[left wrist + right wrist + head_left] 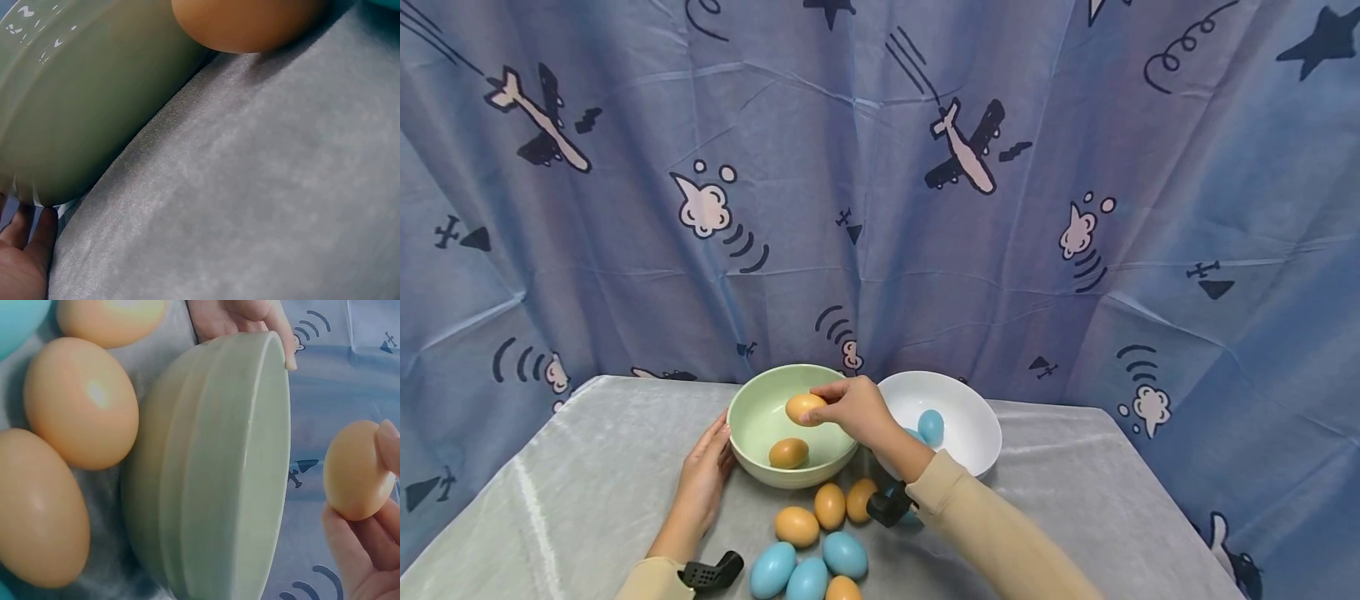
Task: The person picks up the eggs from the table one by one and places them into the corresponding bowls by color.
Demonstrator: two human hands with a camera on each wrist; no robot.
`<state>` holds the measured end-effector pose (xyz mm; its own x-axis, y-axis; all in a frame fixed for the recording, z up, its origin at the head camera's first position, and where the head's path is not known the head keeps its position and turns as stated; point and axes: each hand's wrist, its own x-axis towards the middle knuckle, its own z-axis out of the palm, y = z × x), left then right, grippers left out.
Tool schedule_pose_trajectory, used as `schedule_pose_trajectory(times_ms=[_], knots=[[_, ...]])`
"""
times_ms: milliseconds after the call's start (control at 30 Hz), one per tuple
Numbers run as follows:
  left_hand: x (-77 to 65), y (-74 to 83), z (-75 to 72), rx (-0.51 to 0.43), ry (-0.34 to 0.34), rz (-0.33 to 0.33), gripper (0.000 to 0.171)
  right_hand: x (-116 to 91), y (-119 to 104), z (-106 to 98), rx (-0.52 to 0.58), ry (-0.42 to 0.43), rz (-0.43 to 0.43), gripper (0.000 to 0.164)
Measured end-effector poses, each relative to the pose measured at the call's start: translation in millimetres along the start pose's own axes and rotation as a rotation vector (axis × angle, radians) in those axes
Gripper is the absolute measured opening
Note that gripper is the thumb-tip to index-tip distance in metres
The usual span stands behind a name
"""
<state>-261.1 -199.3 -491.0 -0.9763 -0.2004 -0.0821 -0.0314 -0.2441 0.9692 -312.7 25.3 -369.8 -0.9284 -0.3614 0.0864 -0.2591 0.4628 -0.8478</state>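
Orange smooth egg (801,408) pinched in my right hand (853,407), long axis sideways, over round pale-green bowl (756,421); my left hand (702,479) touches its side.

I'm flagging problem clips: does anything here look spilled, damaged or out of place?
Nothing stands out: the round pale-green bowl and round white bowl sit upright, and the smooth orange egg pinched in the right hand shows no visible damage.

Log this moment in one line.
right hand: pinches orange egg over green bowl | left hand: against green bowl's side | second orange egg: inside green bowl | white bowl: blue eggs inside
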Motion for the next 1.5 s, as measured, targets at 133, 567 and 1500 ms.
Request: schedule_pose_trajectory(times_ms=[133, 567, 1500], knots=[[-0.2, 0.6, -0.7, -0.001, -0.002, 0.004, 0.066, 4.8, 0.9, 2.2, -0.003, 0.002, 0.009, 0.043], [1.3, 3.6, -1.8, -0.008, 0.001, 0.01, 0.064, 16.5, 14.8, 18.5, -0.053, 0.043, 0.0, 0.04], [2.1, -0.3, 1.3, 0.003, 0.009, -0.009, 0.064, 31.2, 38.0, 52.5, -0.114, 0.09, -0.012, 0.035]])
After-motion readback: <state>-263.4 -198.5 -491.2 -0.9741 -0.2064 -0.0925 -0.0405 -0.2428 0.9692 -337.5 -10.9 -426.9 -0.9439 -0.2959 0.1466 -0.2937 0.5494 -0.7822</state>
